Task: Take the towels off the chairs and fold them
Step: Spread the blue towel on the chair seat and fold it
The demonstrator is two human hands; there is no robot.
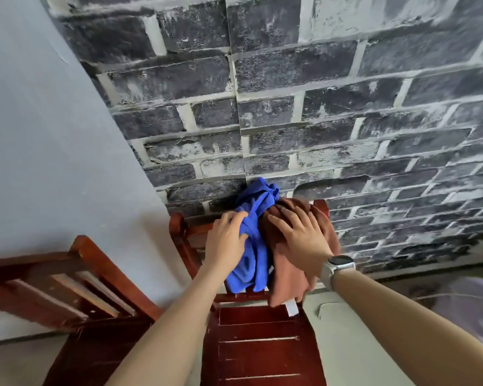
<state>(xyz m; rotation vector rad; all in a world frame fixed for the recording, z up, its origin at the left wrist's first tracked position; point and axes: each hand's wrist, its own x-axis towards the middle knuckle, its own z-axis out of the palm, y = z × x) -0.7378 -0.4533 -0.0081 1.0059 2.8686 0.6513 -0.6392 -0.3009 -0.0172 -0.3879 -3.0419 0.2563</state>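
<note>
Both arms reach forward over the seat of a red wooden chair (pixel 262 344). The left hand (pixel 227 240) has its fingers curled into the blue towel (pixel 253 246), gripping a fold of it. The right hand (pixel 300 238), a watch (pixel 338 267) at its wrist, lies with fingers spread and nearly straight on the brown towel (pixel 286 282). Both towels hang side by side, touching, over the chair's backrest. A second chair (pixel 76 277) stands to the left, against the wall.

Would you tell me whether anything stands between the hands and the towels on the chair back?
Nothing visible does: the left hand grips the blue towel and the right hand rests on the brown towel.
</note>
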